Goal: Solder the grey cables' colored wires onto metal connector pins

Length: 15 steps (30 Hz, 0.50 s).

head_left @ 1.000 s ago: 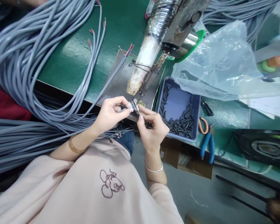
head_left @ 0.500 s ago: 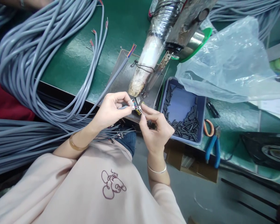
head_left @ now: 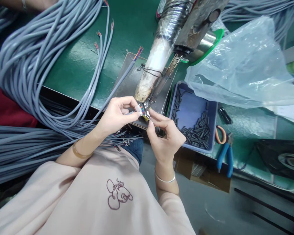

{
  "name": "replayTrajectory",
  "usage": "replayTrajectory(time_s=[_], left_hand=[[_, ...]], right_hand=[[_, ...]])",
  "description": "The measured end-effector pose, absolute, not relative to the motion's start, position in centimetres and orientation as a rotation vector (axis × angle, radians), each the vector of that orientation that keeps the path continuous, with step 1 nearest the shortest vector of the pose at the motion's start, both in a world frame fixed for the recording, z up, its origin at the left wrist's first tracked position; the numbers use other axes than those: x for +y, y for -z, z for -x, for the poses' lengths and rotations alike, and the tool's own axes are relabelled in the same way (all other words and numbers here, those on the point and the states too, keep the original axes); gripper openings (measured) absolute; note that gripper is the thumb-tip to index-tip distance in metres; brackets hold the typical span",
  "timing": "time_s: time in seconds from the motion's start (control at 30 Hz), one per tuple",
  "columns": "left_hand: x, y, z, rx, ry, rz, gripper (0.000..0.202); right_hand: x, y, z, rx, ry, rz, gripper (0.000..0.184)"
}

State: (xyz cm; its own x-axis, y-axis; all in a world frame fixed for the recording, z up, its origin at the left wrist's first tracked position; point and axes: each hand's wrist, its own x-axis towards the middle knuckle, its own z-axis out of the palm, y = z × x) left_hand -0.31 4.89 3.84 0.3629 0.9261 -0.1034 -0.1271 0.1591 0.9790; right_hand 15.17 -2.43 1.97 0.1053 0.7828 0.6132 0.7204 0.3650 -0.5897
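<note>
My left hand (head_left: 121,112) is closed in a pinch on the wired end of a grey cable, with thin coloured wires (head_left: 142,110) fanned out at the fingertips. These wires meet a small metal connector (head_left: 145,105) just below the tip of a mounted soldering iron (head_left: 165,76). On the other side, my right hand (head_left: 165,133) pinches a thin shiny metal piece (head_left: 148,116) beside the connector; its exact kind is too small to make out. A bit of yellow shows beneath the fingertips.
A blue tray (head_left: 212,130) of short black tubes (head_left: 198,133) stands right of my hands, with blue-handled pliers (head_left: 225,155) beside it. Coils of grey cable (head_left: 39,49) crowd the left. A solder spool (head_left: 205,49) and plastic bag (head_left: 245,71) lie behind. Another person's arm (head_left: 34,5) shows top left.
My right hand has shifted very slightly right and down, with the thin metal piece still pinched. My left hand stays at the wires. The view has moved slightly.
</note>
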Motion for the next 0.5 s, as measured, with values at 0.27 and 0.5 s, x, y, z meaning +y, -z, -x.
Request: replayTrajectory(time_s=[0.27,0.5], left_hand=[[5.16,-4.17,0.28,0.892,-0.887,-1.122,0.011],[5.23,-3.67,0.26,0.902,-0.865,-1.152,0.012]], right_hand=[[-2.40,-2.27,-15.06,-1.632,-0.073,1.378,0.017],[-2.40,-2.16,-15.20,-1.695,-0.002,1.401,0.018]])
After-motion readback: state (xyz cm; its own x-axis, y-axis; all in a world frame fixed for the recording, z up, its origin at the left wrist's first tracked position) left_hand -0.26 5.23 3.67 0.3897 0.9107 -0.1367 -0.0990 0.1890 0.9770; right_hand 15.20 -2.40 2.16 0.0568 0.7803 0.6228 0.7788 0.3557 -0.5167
